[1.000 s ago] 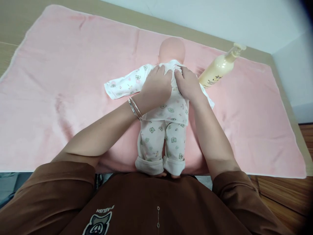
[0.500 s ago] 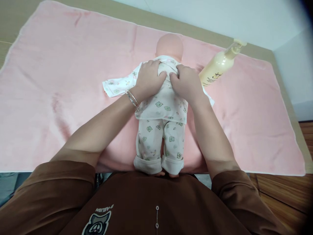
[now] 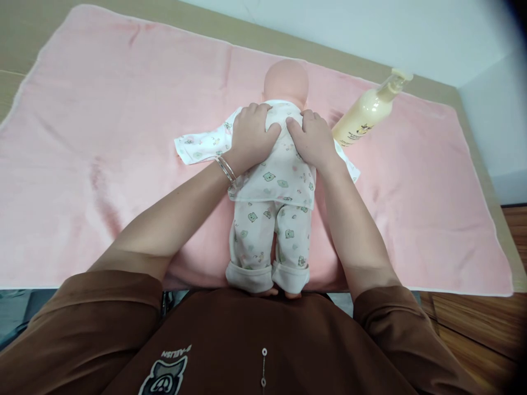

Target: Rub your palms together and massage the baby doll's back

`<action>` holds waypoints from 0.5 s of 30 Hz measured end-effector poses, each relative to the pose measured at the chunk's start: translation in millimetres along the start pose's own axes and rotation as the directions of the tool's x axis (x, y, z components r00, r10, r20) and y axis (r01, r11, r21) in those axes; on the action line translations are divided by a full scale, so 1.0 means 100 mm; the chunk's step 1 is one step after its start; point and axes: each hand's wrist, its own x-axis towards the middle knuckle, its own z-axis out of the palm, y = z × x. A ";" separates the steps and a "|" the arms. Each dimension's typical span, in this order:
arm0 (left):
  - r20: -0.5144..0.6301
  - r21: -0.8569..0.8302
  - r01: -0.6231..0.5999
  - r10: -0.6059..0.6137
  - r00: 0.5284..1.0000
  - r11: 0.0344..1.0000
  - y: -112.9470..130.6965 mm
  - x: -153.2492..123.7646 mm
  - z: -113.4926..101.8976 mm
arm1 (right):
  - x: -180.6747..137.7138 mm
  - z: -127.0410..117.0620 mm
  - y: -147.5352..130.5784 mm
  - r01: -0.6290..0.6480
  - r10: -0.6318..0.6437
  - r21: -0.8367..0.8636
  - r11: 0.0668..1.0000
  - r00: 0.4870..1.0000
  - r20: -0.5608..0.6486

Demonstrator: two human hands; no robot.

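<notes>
A baby doll (image 3: 284, 151) in a white patterned top and trousers lies face down, its bald head pointing away from me. My left hand (image 3: 253, 131) is wrapped over its left shoulder, thumb on the upper back. On the opposite shoulder, my right hand (image 3: 315, 137) grips in the same way, its thumb pointing toward the other one. The fingertips of both hands are partly hidden over the shoulders. Between the thumbs the top's cloth lies fairly smooth. One sleeve (image 3: 201, 145) spreads out to the left; the other shows partly beyond my right wrist.
Beneath the doll a pink blanket (image 3: 123, 109) covers most of the table (image 3: 230, 27). A pale yellow pump bottle (image 3: 364, 115) lies at the right, close to my right hand. A white wall (image 3: 370, 33) rises behind the table. The doll's feet reach the front edge by my body.
The cloth bunched up between my hands at the doll's upper back has flattened out. Both hands remain at the shoulders, with the right hand shifted slightly.
</notes>
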 end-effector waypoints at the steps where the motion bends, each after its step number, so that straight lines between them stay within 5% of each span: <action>1: 0.005 0.008 -0.001 0.001 1.000 1.000 0.00 0.00 0.00 | 0.00 0.00 0.00 0.001 -0.001 0.001 1.000 1.000 -0.004; 15: 0.027 0.023 0.004 -0.005 1.000 1.000 0.05 -0.02 -0.03 | 0.00 0.01 0.01 0.003 -0.003 0.002 1.000 1.000 -0.004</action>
